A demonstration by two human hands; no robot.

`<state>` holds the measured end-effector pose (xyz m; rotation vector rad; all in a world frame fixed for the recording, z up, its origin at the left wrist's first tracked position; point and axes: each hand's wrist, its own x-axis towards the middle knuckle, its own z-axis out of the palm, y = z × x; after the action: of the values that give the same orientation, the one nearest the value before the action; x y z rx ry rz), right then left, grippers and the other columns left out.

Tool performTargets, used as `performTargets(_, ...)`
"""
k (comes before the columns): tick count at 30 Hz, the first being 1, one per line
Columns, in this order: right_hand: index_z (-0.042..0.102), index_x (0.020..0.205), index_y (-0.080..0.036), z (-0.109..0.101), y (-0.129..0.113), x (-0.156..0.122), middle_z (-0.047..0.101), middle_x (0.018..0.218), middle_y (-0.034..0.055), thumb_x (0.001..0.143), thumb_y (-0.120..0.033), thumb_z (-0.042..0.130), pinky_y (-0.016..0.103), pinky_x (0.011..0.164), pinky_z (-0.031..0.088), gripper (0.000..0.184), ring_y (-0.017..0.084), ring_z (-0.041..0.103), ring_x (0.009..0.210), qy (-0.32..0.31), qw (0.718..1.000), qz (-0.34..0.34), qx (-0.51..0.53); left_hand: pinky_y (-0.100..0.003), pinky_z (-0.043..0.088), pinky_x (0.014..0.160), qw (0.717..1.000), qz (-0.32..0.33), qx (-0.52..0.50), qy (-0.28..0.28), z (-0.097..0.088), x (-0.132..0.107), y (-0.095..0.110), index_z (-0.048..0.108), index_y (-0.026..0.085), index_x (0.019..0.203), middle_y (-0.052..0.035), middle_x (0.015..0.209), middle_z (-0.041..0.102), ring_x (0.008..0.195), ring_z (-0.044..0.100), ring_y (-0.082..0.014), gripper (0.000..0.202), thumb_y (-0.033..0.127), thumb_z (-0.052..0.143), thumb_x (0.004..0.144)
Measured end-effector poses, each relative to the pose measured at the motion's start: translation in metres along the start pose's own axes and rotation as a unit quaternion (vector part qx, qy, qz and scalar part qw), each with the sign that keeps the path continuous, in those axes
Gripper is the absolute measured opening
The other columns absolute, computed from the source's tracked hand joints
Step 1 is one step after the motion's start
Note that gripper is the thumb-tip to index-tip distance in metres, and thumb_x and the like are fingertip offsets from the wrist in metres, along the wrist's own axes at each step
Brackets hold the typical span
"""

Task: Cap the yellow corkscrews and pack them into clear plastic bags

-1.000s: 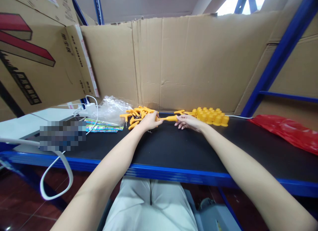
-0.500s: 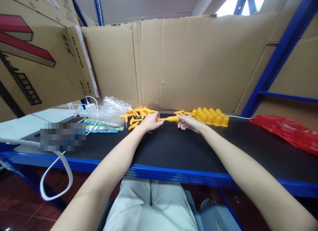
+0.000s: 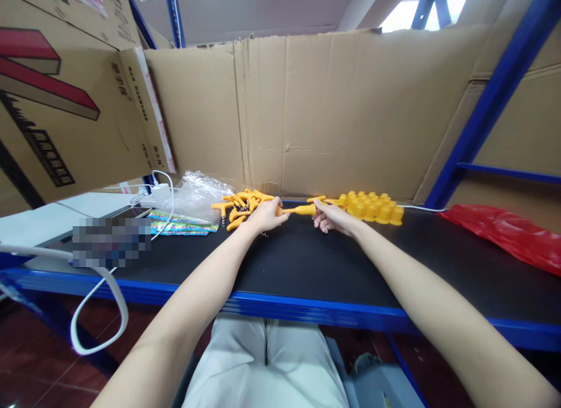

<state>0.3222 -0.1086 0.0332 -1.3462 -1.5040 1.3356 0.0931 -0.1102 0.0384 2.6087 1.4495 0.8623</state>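
My left hand (image 3: 268,214) is closed around the orange-yellow handle of a corkscrew (image 3: 287,211), mostly hidden by my fingers. Between my hands the screw end meets a long yellow plastic sleeve (image 3: 304,210). At its other end, my right hand (image 3: 331,216) pinches the sleeve between thumb and fingers. Beside my left hand lies a pile of orange T-handled corkscrews (image 3: 239,206) with bare metal spirals. Just beyond my right hand are a few more yellow pieces (image 3: 316,199) and a block of upright yellow plastic caps (image 3: 372,208).
A clear plastic bag (image 3: 197,192) and colourful packets (image 3: 186,225) lie left on the black tabletop (image 3: 307,262). A white cable (image 3: 125,303) loops over the front edge. Red plastic (image 3: 504,230) lies at right. Cardboard (image 3: 328,116) walls the back.
Almost nothing differs. Both hands keep their hold, and the right fingers have shifted very slightly on the yellow sleeve.
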Motion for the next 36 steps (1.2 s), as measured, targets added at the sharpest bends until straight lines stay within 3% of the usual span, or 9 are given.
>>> performTargets(4,0.049,0.088,-0.015,-0.0037,-0.0020,-0.0034,0.064,0.062,0.0064,0.084,-0.059,0.039,0.021,0.039,0.046,0.046,0.012,0.056,0.043,-0.034,0.999,0.012,0.030,-0.030,0.043,0.070,1.000,-0.002,0.002,0.001,0.0007,0.0007,-0.0016,0.047,0.019,0.098,-0.0025,0.076,0.061,0.077,0.058,-0.0196,0.031,0.042,0.051,0.078)
performTargets(10,0.049,0.106,-0.019,-0.0073,0.0008,-0.0032,0.068,0.084,0.0069,0.085,-0.051,0.046,0.022,0.047,0.050,0.038,0.012,0.062,0.056,-0.063,0.997,-0.024,0.045,-0.032,0.044,0.072,1.000,0.003,0.008,0.004,0.0018,0.0013,-0.0034,0.048,0.019,0.097,-0.0045,0.081,0.062,0.079,0.059,-0.0207,0.031,0.043,0.051,0.077)
performTargets(16,0.050,0.105,-0.019,-0.0065,0.0017,-0.0026,0.067,0.085,0.0072,0.084,-0.046,0.052,0.021,0.047,0.050,0.034,0.012,0.062,0.058,-0.051,0.998,-0.028,0.032,-0.032,0.044,0.075,1.000,-0.010,0.004,-0.003,0.0015,0.0006,-0.0014,0.048,0.020,0.097,-0.0040,0.082,0.062,0.082,0.059,-0.0204,0.031,0.044,0.052,0.077)
performTargets(36,0.054,0.098,-0.016,-0.0011,0.0009,-0.0021,0.067,0.078,0.0072,0.087,-0.042,0.048,0.022,0.047,0.049,0.028,0.012,0.061,0.056,-0.037,0.998,-0.023,0.047,-0.035,0.045,0.079,1.000,0.005,-0.004,0.001,0.0032,0.0004,-0.0025,0.049,0.019,0.097,-0.0065,0.088,0.062,0.087,0.059,-0.0218,0.032,0.043,0.052,0.076)
